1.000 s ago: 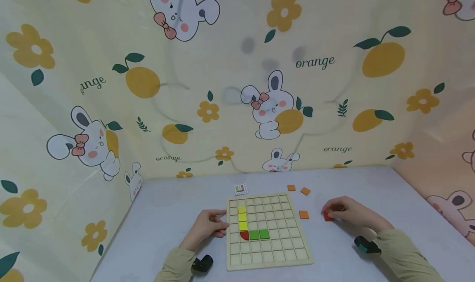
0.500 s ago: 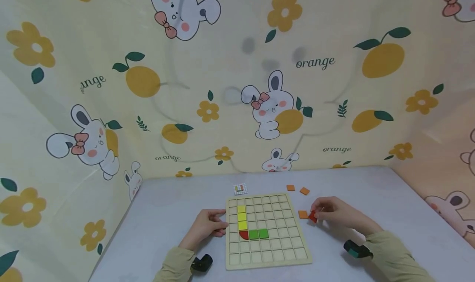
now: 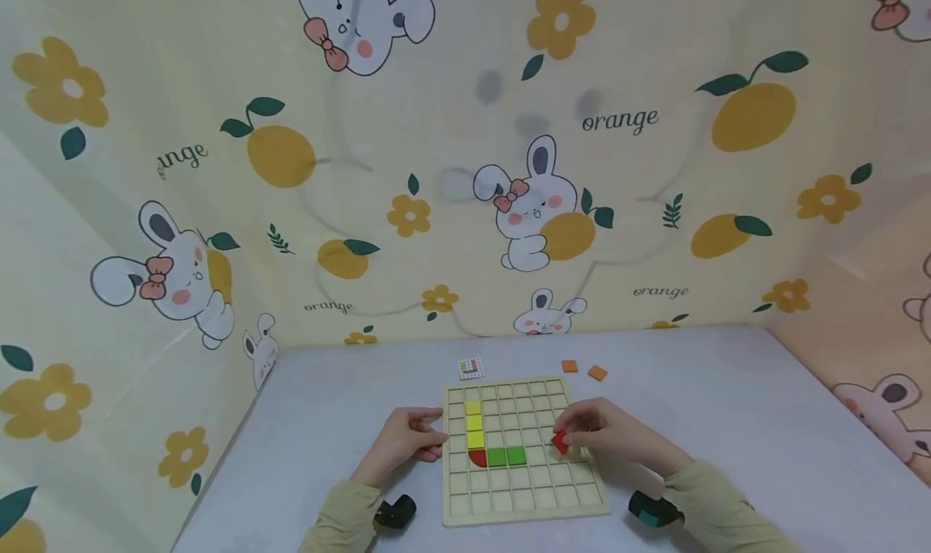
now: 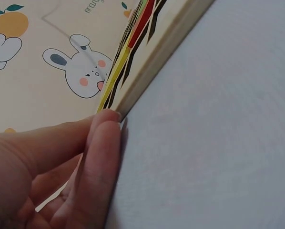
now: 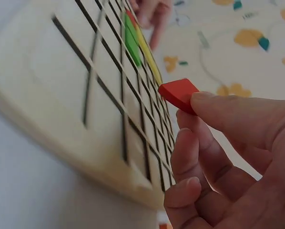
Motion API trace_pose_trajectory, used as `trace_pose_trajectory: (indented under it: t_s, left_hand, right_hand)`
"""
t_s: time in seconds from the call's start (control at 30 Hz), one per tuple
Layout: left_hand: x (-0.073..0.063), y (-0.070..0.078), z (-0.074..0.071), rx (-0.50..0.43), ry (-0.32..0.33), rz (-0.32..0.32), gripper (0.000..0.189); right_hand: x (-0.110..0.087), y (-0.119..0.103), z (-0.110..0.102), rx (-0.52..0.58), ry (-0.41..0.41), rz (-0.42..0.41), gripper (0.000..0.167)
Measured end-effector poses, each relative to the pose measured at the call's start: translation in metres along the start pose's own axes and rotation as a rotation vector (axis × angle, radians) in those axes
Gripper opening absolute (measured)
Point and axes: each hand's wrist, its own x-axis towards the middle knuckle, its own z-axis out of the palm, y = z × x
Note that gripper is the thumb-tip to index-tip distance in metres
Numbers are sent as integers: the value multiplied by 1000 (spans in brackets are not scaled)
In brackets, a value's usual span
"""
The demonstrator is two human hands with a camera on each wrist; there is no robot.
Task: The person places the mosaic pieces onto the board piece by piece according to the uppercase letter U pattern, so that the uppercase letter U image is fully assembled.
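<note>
My right hand (image 3: 611,433) pinches a red tile (image 5: 179,93) with one rounded side between thumb and index finger. It holds the tile over the right part of the wooden grid board (image 3: 534,506). At the board's left edge, my left hand (image 3: 402,440) grips the rim with thumb and fingers, its fingertips (image 4: 109,116) right at the edge. Set in the grid are a column of yellow tiles (image 3: 475,423), a red quarter-round tile (image 3: 478,458) at its lower end, and two green tiles (image 3: 497,457) running right from it.
Behind the board lies a small card (image 3: 471,368) with a coloured grid pattern. Two orange tiles, one square-on (image 3: 570,366) and one turned (image 3: 597,373), lie at the back right. A printed cloth (image 3: 436,246) hangs behind and beside the table.
My right hand has carried the red tile leftward from the table to over the board. It now covers the spot of a third orange tile. My left hand stays at the rim.
</note>
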Motion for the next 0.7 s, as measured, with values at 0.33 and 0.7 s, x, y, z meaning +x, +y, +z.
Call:
trace_pose_trajectory:
  t_s: [0.33,0.7]
  left_hand:
    - [-3,2,-1,-2,-2,14,57]
    - [-1,-1,-2,-10,-6,21,56]
  right_hand:
    - [7,-2,18,-60,5,-19,15]
    - [12,-5,26,-90,6,-32,10]
